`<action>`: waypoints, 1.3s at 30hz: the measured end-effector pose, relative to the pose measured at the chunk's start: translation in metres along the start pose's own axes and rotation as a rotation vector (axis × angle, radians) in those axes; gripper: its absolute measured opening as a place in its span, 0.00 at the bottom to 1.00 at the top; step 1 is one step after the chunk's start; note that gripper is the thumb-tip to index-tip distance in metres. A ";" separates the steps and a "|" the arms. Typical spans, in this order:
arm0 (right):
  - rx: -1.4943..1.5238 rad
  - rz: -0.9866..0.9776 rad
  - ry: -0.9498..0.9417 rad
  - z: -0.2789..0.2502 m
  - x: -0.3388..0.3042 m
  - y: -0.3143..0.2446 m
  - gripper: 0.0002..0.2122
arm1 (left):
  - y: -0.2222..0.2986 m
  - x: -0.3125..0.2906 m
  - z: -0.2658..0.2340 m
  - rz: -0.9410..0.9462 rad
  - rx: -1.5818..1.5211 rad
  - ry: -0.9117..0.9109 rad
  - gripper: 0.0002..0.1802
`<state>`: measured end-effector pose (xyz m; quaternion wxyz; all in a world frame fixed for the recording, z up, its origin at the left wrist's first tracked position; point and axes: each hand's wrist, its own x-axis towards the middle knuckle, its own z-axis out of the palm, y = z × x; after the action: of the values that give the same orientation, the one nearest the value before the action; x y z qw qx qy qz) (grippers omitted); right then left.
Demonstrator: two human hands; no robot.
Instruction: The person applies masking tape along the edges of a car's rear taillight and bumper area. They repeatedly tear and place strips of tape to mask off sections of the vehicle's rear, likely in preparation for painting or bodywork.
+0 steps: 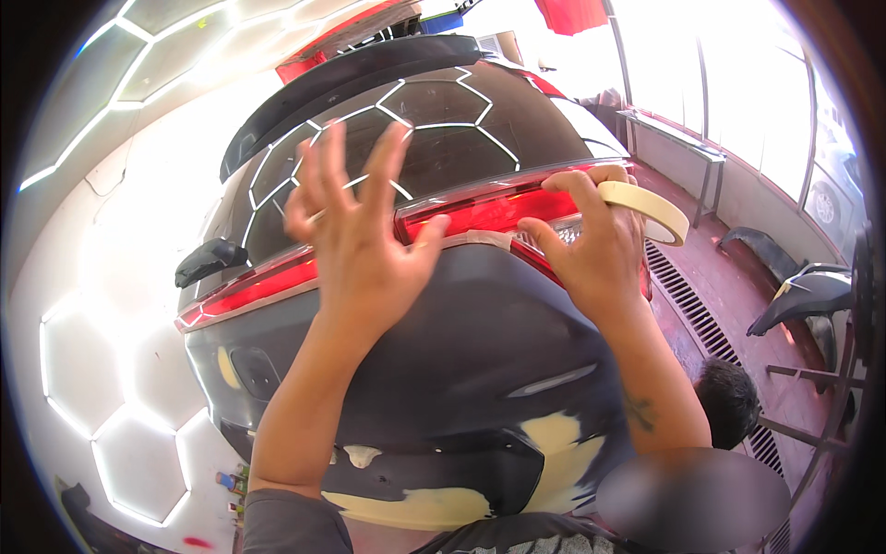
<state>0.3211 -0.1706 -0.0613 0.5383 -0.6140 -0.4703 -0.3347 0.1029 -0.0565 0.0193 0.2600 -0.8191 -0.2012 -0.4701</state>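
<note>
Both my hands are raised over the back of a dark grey car (443,342). My left hand (365,245) is open with its fingers spread, in front of the rear window (443,152) and touching nothing that I can make out. At the right end of the red tail light (517,210) is my right hand (595,245), its thumb and forefinger apart. A cream roll of masking tape (669,217) is held against that hand's outer side; the fingers behind it are partly hidden. Pale tape (484,238) runs along the light's lower edge.
Cream filler patches (554,452) mark the lower bodywork. A person's dark-haired head (729,397) is close at the right, beside a floor grate (697,309). Loose dark car parts (812,291) and a metal bench (683,143) stand farther right. A spoiler (341,83) tops the window.
</note>
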 end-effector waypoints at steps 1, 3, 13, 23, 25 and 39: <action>-0.003 -0.078 0.003 -0.001 -0.001 0.004 0.21 | -0.006 -0.010 -0.005 -0.031 0.002 0.046 0.52; -0.057 -0.207 -0.021 -0.008 0.004 -0.005 0.20 | -0.020 -0.040 -0.023 -0.096 -0.081 0.143 0.49; -0.194 -0.451 -0.185 -0.013 0.034 -0.033 0.20 | -0.031 -0.228 -0.096 -0.471 -0.109 0.173 0.46; -0.472 -0.693 -0.226 -0.002 0.037 -0.066 0.30 | -0.036 -0.305 -0.122 -0.765 -0.095 0.209 0.47; -0.499 -0.713 -0.236 0.001 0.039 -0.071 0.34 | -0.034 -0.307 -0.122 -0.771 -0.114 0.224 0.47; -0.367 -0.444 -0.302 -0.027 0.019 -0.038 0.42 | -0.036 -0.320 -0.133 -0.809 -0.111 0.280 0.45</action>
<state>0.2943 -0.1941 -0.0250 0.2565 -0.6261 -0.5990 -0.4282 -0.1586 -0.1376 -0.1957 0.0352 -0.6153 -0.4432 -0.6509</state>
